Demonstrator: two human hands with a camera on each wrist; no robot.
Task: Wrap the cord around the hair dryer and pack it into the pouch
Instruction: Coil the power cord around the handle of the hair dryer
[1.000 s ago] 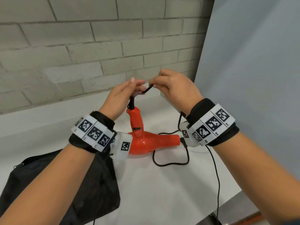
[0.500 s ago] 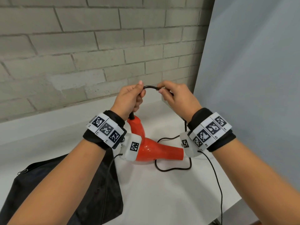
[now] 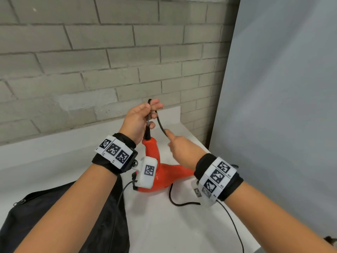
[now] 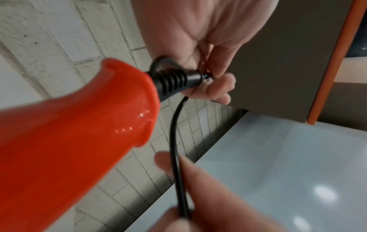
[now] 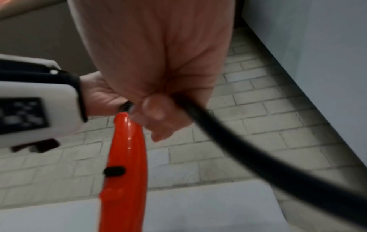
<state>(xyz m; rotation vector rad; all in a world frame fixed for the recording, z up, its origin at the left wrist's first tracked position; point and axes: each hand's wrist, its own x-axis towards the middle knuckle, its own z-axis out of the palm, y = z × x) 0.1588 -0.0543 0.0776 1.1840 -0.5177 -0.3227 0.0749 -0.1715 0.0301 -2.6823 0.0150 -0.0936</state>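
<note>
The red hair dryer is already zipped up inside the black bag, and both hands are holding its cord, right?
Not quite. The head view shows the red hair dryer lying on the white table, outside the black bag. The rest is right: the left hand and the right hand both hold its cord.

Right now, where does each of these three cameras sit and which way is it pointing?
Head: worn on the head, looking forward and down at the white table; shows both forearms, left hand and right hand, plus the black pouch.
Left wrist: on the left wrist, looking along the hand; shows its fingers holding the cord above the hair dryer handle.
Right wrist: on the right wrist, looking along the hand; shows the right hand's fingers pinching the cord.
Shared: all three see the orange dryer, black cord and brick wall.
</note>
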